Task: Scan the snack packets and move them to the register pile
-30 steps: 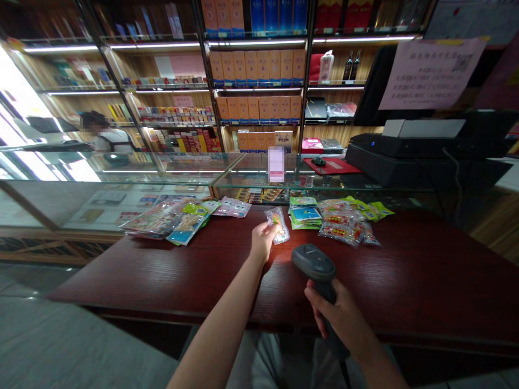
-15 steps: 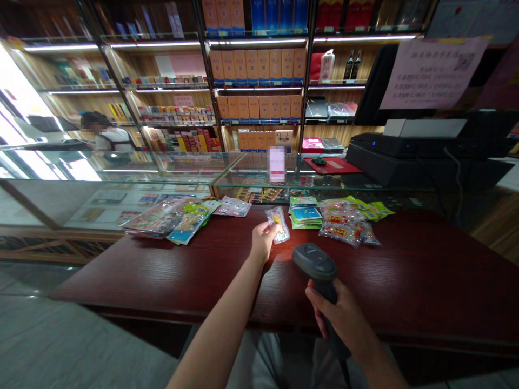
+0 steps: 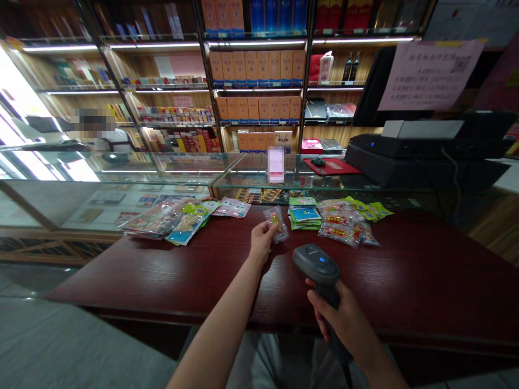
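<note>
Snack packet (image 3: 277, 223) — a small clear one with orange and green print — is pinched at its lower left edge between the thumb and fingers of the left hand (image 3: 261, 241), held up just above the dark red counter (image 3: 425, 281) and tilted slightly to the right. The right hand (image 3: 343, 319) is clenched around the handle of a black barcode scanner (image 3: 317, 263), whose head points forward and up toward the packet; a small blue light glows on top of the head. Scanner and packet are near each other but not touching.

Judging from this, the step in hand is the scanning of 1 packet: it is presented to the scanner's window, and the blue light suggests the reader is live. Whether the code has registered cannot be told. The next move would call for keeping the packet's printed code flat to the scanner's beam, without the crinkled film throwing glare, and then for a place to set it down.

Behind the packet lies a stack of green and blue packets (image 3: 304, 212), and just right of that a loose heap of red and yellow packets (image 3: 344, 222). At the left end of the counter sits another spread of larger packets (image 3: 170, 219). A glass display case (image 3: 170, 178) runs behind, with a black cash register (image 3: 405, 151) at the right and shelves of boxes (image 3: 255, 70) beyond. Another person (image 3: 101, 135) stands far left.
</note>
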The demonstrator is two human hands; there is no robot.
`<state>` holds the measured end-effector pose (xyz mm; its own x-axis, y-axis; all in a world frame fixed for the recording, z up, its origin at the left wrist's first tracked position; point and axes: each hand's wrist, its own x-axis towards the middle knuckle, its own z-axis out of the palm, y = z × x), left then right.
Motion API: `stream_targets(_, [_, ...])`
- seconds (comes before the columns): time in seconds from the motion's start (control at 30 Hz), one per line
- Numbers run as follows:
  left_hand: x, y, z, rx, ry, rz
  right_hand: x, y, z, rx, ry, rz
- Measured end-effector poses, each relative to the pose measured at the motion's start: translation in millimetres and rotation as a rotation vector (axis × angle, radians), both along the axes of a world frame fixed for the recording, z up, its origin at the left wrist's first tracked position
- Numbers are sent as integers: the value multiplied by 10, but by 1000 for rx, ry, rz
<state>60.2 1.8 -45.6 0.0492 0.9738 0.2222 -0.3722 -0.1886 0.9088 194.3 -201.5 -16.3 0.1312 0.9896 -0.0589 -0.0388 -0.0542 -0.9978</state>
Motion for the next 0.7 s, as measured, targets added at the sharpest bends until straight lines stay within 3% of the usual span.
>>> stream_targets(0.33, [-15, 4, -2, -70, -54, -26, 8, 2, -20, -3, 16, -13])
stream_targets(0.7, [-3, 9, -17, -3, -73, -36, -12, 3, 18, -8, -41, 3])
